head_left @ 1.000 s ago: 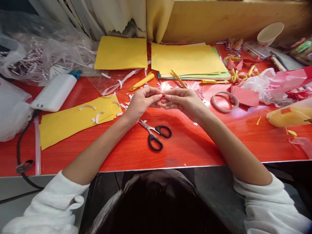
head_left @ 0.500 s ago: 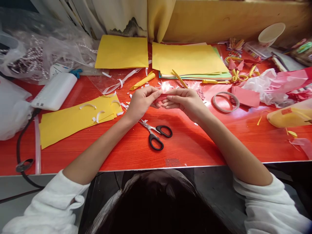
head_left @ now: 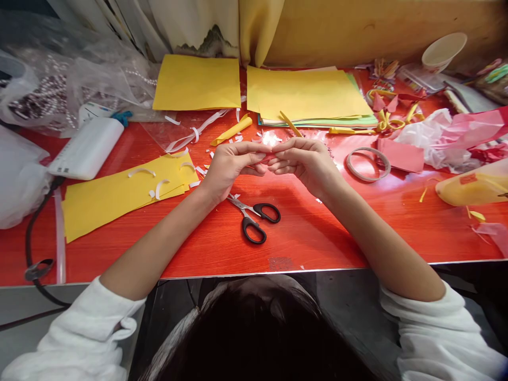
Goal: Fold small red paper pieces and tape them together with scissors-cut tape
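Between my fingertips is a small piece of pink-red paper [head_left: 268, 157], mostly hidden by the fingers. My left hand [head_left: 231, 165] pinches it from the left, thumb against fingers. From the other side my right hand [head_left: 305, 163] pinches it too, and the fingertips of both hands nearly meet. Black-handled scissors [head_left: 254, 216] lie on the red table [head_left: 317, 233] just below my hands, blades slightly apart and partly behind the left hand. A rolled yellow paper tube [head_left: 234, 130] and white paper scraps lie just beyond the left hand.
Yellow sheets [head_left: 198, 82] and a paper stack [head_left: 301, 94] lie at the back. Cut yellow strips [head_left: 119, 196] and a white power bank-like box [head_left: 89, 148] are on the left. A tape roll [head_left: 368, 164], pink paper [head_left: 400, 155] and a tilted cup [head_left: 443, 52] are on the right.
The fingertips have closed in a little around the pink-red paper, so less of it shows. Both hands stay in nearly the same place; the scissors have not moved.
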The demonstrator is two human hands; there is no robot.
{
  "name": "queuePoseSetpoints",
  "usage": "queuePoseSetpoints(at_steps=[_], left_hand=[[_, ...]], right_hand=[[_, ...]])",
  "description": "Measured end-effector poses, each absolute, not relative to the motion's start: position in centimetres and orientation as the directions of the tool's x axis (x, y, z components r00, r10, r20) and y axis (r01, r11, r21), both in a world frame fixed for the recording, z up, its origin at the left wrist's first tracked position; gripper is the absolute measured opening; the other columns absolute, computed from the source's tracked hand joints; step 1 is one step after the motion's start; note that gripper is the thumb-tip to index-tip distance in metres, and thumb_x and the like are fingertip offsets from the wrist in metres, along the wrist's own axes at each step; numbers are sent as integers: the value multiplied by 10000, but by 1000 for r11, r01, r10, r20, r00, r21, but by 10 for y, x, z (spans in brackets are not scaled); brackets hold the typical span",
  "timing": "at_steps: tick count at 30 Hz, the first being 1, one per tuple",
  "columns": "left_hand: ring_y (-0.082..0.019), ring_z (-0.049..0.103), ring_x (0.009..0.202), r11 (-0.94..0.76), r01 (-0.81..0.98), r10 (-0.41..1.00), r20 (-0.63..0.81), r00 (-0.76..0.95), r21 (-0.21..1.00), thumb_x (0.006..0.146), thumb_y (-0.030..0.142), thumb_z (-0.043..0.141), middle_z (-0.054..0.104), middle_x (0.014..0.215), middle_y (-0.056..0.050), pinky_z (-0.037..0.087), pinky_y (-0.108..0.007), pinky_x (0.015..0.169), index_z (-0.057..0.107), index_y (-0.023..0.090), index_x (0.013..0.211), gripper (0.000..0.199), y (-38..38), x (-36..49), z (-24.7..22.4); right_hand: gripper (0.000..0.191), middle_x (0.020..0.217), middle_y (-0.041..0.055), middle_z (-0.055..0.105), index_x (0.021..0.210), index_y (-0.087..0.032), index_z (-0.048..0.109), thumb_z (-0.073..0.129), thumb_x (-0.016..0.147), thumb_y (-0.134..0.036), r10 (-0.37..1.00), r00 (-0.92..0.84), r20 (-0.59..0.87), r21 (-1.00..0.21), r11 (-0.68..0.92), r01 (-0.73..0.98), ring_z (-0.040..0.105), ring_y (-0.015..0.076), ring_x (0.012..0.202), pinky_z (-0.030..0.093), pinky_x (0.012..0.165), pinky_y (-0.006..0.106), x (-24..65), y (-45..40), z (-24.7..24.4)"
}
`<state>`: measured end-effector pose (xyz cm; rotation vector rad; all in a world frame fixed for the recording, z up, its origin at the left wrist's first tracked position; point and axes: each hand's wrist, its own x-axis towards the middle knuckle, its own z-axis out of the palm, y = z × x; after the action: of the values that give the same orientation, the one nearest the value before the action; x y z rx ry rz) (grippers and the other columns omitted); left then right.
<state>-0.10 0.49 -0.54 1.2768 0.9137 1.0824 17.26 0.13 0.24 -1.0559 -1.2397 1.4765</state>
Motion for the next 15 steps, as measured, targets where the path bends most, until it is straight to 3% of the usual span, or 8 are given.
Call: queuePoseSetpoints(at_steps=[15], left_hand=[[-93,622,613,-10,-118,959,43,280,993,742,176,683,616,697,5,554,-271,658,603,122,743,97,4,1,-4]], right_hand=[[48,706,43,699,764,-135,658,652,717,-135,959,-276,-61,-992,-89,-88,701,154,702,584,725,283,172,-1,10]])
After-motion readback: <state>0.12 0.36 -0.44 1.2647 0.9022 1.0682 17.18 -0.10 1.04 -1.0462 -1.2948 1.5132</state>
